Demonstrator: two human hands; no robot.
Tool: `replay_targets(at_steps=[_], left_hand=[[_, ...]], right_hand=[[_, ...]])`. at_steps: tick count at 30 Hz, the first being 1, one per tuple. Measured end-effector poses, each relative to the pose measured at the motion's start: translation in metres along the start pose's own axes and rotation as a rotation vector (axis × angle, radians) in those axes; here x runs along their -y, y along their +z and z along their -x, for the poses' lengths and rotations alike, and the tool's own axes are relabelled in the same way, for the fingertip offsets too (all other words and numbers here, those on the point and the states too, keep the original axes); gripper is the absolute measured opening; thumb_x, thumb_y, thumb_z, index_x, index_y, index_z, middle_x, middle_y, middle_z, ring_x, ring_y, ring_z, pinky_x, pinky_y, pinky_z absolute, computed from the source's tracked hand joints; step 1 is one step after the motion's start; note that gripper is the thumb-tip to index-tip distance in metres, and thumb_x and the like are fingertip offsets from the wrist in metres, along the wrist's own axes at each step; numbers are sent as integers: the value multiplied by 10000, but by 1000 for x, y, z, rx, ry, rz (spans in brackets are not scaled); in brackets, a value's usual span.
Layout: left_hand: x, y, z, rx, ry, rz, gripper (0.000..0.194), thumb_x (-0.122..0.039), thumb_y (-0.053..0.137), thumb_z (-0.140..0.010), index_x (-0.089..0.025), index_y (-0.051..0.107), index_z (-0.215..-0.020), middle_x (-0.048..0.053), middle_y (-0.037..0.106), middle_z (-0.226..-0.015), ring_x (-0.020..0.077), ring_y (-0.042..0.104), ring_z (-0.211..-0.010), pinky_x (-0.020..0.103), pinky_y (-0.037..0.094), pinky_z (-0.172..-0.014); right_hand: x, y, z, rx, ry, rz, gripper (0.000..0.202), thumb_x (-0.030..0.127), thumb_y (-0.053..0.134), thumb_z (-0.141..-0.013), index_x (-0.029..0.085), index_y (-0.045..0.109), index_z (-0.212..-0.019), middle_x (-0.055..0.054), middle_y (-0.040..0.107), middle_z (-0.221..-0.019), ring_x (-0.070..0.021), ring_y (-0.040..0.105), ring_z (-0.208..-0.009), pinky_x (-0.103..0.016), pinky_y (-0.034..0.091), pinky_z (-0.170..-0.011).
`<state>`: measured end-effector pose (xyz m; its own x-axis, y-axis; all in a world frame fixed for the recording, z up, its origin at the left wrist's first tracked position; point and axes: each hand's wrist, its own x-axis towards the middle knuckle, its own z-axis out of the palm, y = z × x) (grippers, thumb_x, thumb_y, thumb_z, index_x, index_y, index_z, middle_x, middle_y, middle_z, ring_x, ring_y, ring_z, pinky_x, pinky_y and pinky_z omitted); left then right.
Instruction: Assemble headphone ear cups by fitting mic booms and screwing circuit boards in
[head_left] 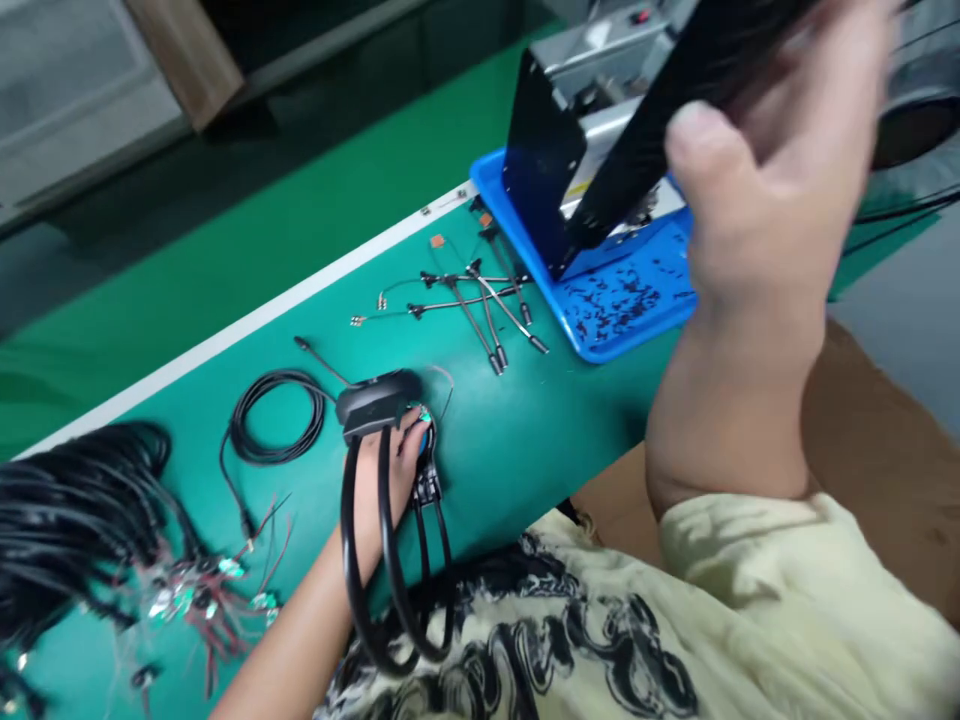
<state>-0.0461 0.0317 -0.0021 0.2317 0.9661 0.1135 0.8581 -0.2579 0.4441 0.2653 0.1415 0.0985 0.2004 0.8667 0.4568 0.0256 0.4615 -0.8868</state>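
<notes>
My left hand (405, 450) is closed around a black plastic housing with an open underside (427, 485), partly hidden by the fingers. A rounded black cover (379, 400) lies over that hand, and thick black cables (386, 560) loop from it toward my shirt. My right hand (780, 170), blurred by motion, is raised at the upper right. Its thumb lies against a long black object (675, 110), whose kind I cannot make out; the other fingers are mostly hidden behind it.
A blue tray (592, 350) holds many small black screws and a metal-and-black machine (540, 170). Several short rods with wires (480, 300) lie left of it. A coiled black cable (277, 415) and a bundle of black cables (90, 500) with bare wire ends lie on the green mat.
</notes>
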Motion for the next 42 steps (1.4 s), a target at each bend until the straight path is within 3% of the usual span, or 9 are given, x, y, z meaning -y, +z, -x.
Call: replay_targets(at_steps=[3,9,12,15,22,29,36,39,42], left_hand=[[5,0,0,-6,47,-10,285,-364,520,-943,-182,705,-1059,75,741,-1004,234,709,-917,357,540,-923],[17,5,7,42,38,-25,293,-358,477,-941,-227,700,-1080,55,726,-1096,235,690,-1007,345,554,-913],[20,5,8,44,56,-40,317,-373,457,-940,-215,708,-1054,61,736,-1056,229,698,-974,331,559,-893],[21,5,9,29,84,-62,329,-374,441,-946,-213,706,-1056,67,735,-1051,226,703,-942,322,558,-861],[23,7,13,-14,97,-121,315,-315,460,-935,-203,694,-1114,90,731,-1046,227,699,-937,309,541,-843],[20,5,8,-46,85,-97,298,-341,473,-935,-214,709,-1064,83,729,-1056,230,698,-934,326,539,-841],[10,3,1,4,37,-41,348,-432,464,-943,-206,702,-1059,78,734,-1038,241,693,-938,351,539,-880],[9,3,0,6,37,-28,355,-451,470,-946,-205,700,-1057,73,736,-1030,237,698,-927,343,534,-878],[10,3,0,-21,40,-45,366,-463,468,-951,-197,701,-1047,70,739,-1011,235,706,-899,332,532,-855]], right_hand=[[-12,-12,-43,182,-225,91,482,452,773,-722,281,628,-1148,0,634,-1040,-187,657,-893,-383,579,-877],[-52,-28,-72,-84,-298,-78,542,570,641,-777,319,462,-1223,20,607,-755,-139,595,-540,-255,428,-401],[-77,-34,-85,-230,-364,62,688,629,608,-794,310,332,-1336,66,493,-586,-124,493,-423,-261,385,-398],[-94,-35,-88,-271,-343,159,800,713,581,-772,331,237,-1384,65,470,-611,-157,566,-500,-307,462,-487],[-83,-36,-55,-109,-244,138,545,561,619,-831,303,407,-1263,74,487,-584,-107,453,-393,-270,360,-404],[-51,-35,-42,-200,-230,34,553,575,599,-830,369,391,-1299,47,501,-640,-122,465,-455,-297,371,-451],[-48,-53,6,203,132,16,386,463,744,-715,249,601,-1002,-1,615,-729,-164,586,-635,-361,505,-663],[-55,-49,41,253,295,-112,331,461,710,-740,240,561,-936,50,477,-595,-89,411,-446,-272,375,-452],[-56,-45,64,206,354,-157,368,503,672,-755,265,537,-1001,72,352,-582,-70,265,-445,-236,246,-424]])
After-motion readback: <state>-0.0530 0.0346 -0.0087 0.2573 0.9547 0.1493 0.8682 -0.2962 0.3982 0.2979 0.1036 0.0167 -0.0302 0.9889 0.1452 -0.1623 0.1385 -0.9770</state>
